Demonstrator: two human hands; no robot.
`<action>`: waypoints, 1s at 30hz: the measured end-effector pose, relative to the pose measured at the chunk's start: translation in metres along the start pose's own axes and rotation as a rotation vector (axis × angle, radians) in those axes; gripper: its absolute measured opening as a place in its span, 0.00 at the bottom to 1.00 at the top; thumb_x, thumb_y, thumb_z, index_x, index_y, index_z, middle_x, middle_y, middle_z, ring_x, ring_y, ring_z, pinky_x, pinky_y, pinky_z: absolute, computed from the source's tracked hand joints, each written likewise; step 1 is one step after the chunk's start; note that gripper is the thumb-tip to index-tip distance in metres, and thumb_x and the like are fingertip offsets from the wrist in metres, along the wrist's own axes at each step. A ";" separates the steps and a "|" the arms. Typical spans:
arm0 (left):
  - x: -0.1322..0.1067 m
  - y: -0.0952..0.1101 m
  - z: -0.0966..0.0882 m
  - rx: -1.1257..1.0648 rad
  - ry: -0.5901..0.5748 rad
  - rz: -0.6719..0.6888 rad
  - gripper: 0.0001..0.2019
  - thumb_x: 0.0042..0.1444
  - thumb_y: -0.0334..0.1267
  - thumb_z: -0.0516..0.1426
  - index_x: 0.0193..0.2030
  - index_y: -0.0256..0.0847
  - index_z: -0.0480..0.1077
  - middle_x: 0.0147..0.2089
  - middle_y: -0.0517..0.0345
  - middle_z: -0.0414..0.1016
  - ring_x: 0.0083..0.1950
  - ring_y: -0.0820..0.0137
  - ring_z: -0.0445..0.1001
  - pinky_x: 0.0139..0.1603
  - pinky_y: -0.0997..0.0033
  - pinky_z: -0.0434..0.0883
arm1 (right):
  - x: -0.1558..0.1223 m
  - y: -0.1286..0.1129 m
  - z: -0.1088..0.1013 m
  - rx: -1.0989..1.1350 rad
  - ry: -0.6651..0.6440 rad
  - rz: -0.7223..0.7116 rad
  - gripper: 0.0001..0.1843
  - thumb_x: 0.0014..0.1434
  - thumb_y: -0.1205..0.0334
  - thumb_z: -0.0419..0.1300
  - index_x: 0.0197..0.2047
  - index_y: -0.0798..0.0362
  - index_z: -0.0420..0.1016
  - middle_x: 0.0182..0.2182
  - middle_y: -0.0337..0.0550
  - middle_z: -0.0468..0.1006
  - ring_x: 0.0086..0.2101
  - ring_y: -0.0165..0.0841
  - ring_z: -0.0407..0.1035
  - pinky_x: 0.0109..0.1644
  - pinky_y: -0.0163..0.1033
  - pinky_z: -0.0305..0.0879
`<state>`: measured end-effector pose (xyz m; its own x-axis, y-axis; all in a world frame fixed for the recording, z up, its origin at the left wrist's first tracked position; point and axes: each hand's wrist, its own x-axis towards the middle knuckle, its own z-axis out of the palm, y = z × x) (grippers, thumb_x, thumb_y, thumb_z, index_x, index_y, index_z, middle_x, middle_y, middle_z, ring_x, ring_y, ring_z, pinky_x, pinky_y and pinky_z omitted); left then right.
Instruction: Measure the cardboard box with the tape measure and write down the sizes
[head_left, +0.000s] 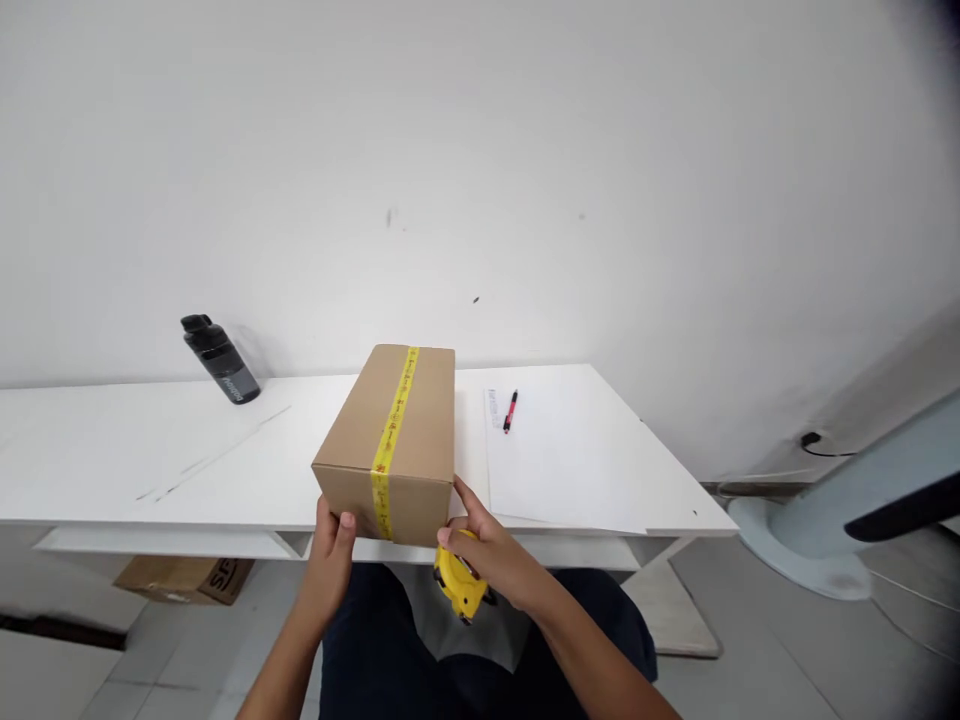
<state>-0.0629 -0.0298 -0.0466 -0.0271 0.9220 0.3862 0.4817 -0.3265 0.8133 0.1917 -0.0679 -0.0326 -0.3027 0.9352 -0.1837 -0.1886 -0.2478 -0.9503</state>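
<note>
A brown cardboard box [409, 440] sealed with a strip of yellow printed tape lies on the white desk [150, 450] near its front edge. My left hand [332, 555] grips the box's near left corner, thumb on the front face. My right hand [487, 555] is at the near right corner, fingers touching the box while it holds a yellow tape measure [459, 583] below the desk edge.
A sheet of white paper [562, 465] with a red pen [510, 410] on it lies right of the box. A black bottle [220, 360] stands at the back left against the wall. Another cardboard box [184, 578] sits on the floor under the desk. A chair base [817, 535] is at right.
</note>
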 end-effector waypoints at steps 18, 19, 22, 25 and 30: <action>0.045 0.066 0.001 0.536 -0.137 0.936 0.22 0.66 0.32 0.57 0.66 0.44 0.65 0.62 0.49 0.76 0.68 0.60 0.70 0.63 0.55 0.73 | -0.012 0.026 0.017 0.336 0.017 0.187 0.35 0.53 0.33 0.67 0.50 0.55 0.79 0.24 0.36 0.70 0.20 0.26 0.64 0.17 0.28 0.56; 0.045 0.063 0.000 0.503 -0.150 0.926 0.23 0.66 0.32 0.56 0.67 0.45 0.64 0.62 0.49 0.76 0.70 0.60 0.68 0.65 0.53 0.72 | -0.020 0.016 0.009 0.331 0.019 0.125 0.35 0.53 0.34 0.67 0.52 0.54 0.78 0.27 0.37 0.72 0.22 0.26 0.66 0.19 0.28 0.58; 0.044 0.059 -0.006 0.434 -0.176 0.908 0.23 0.65 0.30 0.56 0.66 0.47 0.65 0.63 0.49 0.74 0.73 0.57 0.62 0.68 0.48 0.69 | -0.036 -0.025 -0.012 0.267 -0.026 -0.076 0.34 0.54 0.41 0.71 0.59 0.49 0.73 0.36 0.40 0.77 0.31 0.30 0.73 0.29 0.32 0.70; 0.040 0.061 -0.008 0.400 -0.148 0.845 0.24 0.65 0.33 0.57 0.67 0.45 0.63 0.66 0.44 0.68 0.74 0.54 0.59 0.67 0.46 0.69 | -0.034 -0.065 -0.019 0.052 0.036 -0.254 0.34 0.54 0.51 0.73 0.62 0.45 0.71 0.44 0.41 0.77 0.41 0.32 0.75 0.46 0.37 0.74; 0.020 0.076 -0.005 0.382 0.024 0.848 0.28 0.64 0.44 0.60 0.67 0.44 0.58 0.56 0.45 0.77 0.60 0.59 0.75 0.64 0.48 0.70 | -0.014 -0.097 0.007 -0.331 0.067 -0.489 0.35 0.54 0.54 0.73 0.63 0.44 0.70 0.52 0.44 0.74 0.47 0.35 0.74 0.51 0.40 0.74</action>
<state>-0.0315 -0.0370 0.0255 0.4497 0.4001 0.7986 0.6041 -0.7948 0.0580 0.2075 -0.0586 0.0635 -0.1929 0.9373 0.2903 0.0136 0.2984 -0.9544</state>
